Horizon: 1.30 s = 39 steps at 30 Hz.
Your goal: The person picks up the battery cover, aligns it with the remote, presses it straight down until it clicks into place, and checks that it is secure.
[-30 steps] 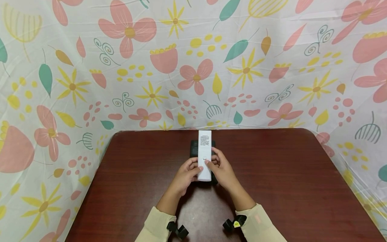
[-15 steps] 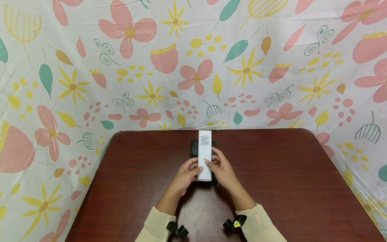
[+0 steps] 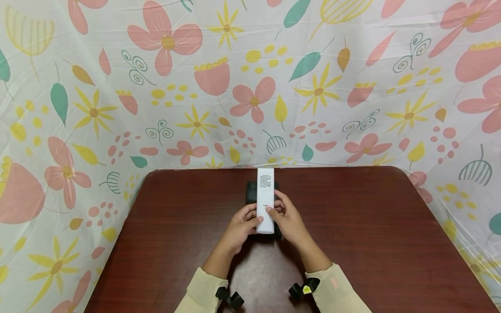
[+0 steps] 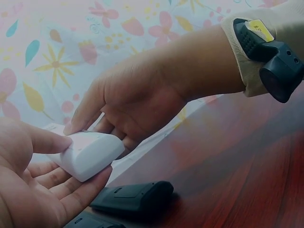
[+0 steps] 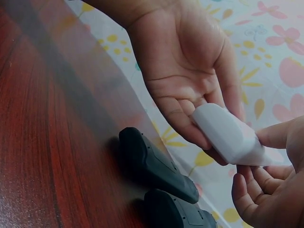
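A white remote control (image 3: 265, 191) is held above the table, its long axis pointing away from me. Its back faces up, with a printed label at the far end and a small latch mark lower down. My left hand (image 3: 239, 228) grips its left side near the close end, thumb on top and fingers beneath. From the right, my right hand (image 3: 292, 221) holds it too, its thumb pressing by the latch mark. In the right wrist view, two black remote controls (image 5: 154, 166) (image 5: 176, 213) lie side by side on the table below; the head view shows them partly covered.
The dark red-brown wooden table (image 3: 372, 234) ends at a straight back edge with rounded corners. Behind it hangs a white cloth (image 3: 274, 61) with flowers and leaves. Small black cameras (image 3: 230, 298) are strapped over the cream sleeves (image 3: 201, 289).
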Tool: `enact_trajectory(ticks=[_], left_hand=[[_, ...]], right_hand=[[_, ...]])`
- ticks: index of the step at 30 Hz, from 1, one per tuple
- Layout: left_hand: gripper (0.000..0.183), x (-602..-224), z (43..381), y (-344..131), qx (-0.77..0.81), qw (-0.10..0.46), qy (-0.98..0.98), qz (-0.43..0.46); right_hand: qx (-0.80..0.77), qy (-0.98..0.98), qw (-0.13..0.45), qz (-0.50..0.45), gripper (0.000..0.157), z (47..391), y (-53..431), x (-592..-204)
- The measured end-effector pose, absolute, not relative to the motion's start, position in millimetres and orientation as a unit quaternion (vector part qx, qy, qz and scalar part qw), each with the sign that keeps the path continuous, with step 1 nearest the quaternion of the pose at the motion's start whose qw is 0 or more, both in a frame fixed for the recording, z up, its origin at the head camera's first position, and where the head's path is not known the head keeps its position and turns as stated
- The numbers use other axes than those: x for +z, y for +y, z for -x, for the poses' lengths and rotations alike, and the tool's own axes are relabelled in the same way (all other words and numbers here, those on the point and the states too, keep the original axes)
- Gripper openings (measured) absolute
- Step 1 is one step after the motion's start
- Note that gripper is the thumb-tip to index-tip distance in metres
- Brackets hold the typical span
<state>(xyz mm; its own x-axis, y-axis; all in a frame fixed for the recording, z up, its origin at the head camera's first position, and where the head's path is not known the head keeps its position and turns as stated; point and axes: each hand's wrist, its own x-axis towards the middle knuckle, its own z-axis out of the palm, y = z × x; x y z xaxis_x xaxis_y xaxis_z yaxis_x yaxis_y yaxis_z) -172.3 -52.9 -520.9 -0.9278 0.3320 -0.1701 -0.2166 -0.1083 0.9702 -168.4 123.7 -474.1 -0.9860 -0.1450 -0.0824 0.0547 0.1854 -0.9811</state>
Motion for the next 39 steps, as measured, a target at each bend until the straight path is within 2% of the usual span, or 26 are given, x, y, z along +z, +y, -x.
enact_trajectory(ticks=[8,19,32,39], left_hand=[[0.049,-521.8,172.8,-51.1,0.743,0.179,0.644,-0.045],[0.051,-522.4,170.8,-48.9,0.739,0.169,0.651,-0.048],[0.058,-519.3,167.2,-48.2,0.722,0.154,0.671,-0.067],[0.055,-517.7,167.0,-45.3,0.723,0.149,0.672,-0.065]], right_hand=[[-0.633,0.770,0.079,0.030,0.060,168.4,124.8,-473.5],[-0.643,0.762,0.065,0.024,0.060,179.9,129.9,-503.9],[-0.661,0.748,0.062,0.021,0.060,181.3,133.8,-506.3],[-0.665,0.745,0.050,0.016,0.060,182.7,136.2,-507.2]])
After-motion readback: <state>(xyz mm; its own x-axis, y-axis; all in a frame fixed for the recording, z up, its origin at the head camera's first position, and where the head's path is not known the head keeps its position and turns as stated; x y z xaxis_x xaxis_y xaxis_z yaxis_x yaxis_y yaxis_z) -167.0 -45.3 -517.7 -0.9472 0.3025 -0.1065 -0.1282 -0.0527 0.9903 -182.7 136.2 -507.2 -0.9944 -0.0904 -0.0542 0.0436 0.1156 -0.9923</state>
